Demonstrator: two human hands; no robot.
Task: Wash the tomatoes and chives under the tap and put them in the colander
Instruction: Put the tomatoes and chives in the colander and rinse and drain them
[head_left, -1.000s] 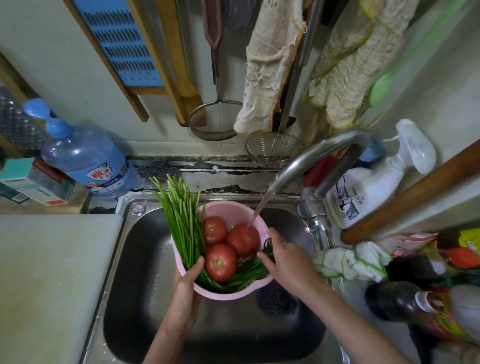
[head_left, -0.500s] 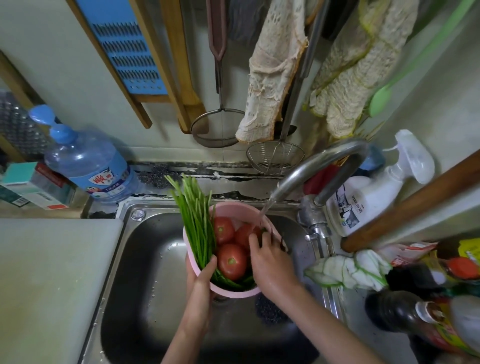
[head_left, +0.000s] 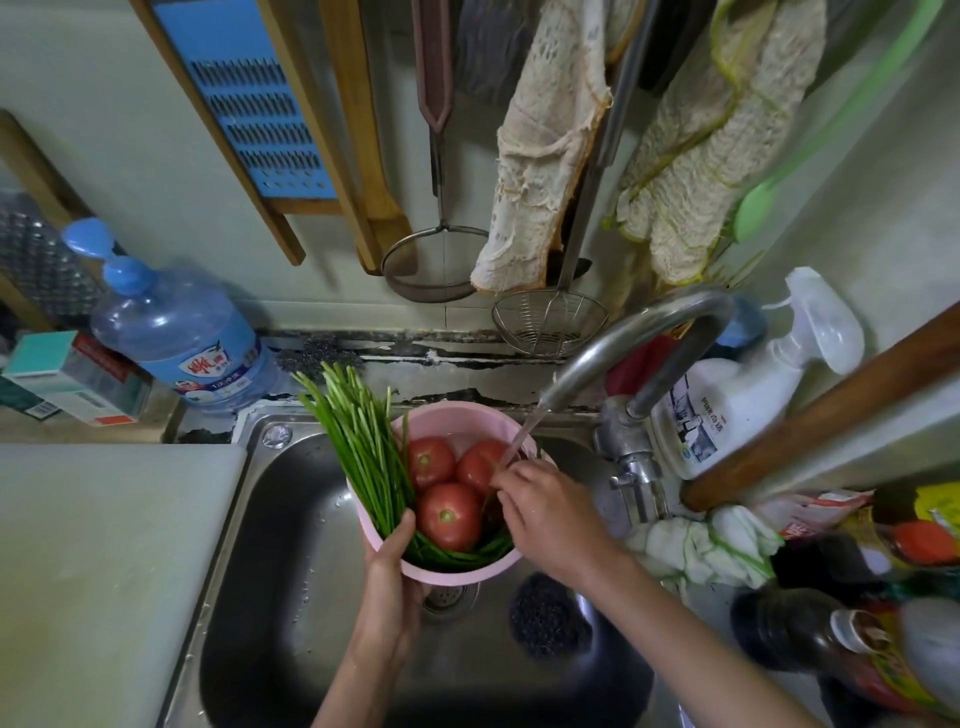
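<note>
Left hand (head_left: 387, 587) grips the pink colander (head_left: 457, 569); right hand (head_left: 550, 514), fingers loosely curled, touches 3 tomatoes (head_left: 449, 514)

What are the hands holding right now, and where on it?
The left hand grips the pink colander at its near rim. The right hand reaches inside; whether it grips anything cannot be told.

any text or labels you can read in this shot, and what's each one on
Nothing here reads with certainty.
Blue water bottle: a label with a red logo and a printed line, too blurred to quote.
White spray bottle: a short vertical line of characters, too small to read.
Teal and red box: print and a barcode, illegible.
Red and white packet: red characters, blurred.
Dark sauce bottle: a colourful label, blurred.
</note>
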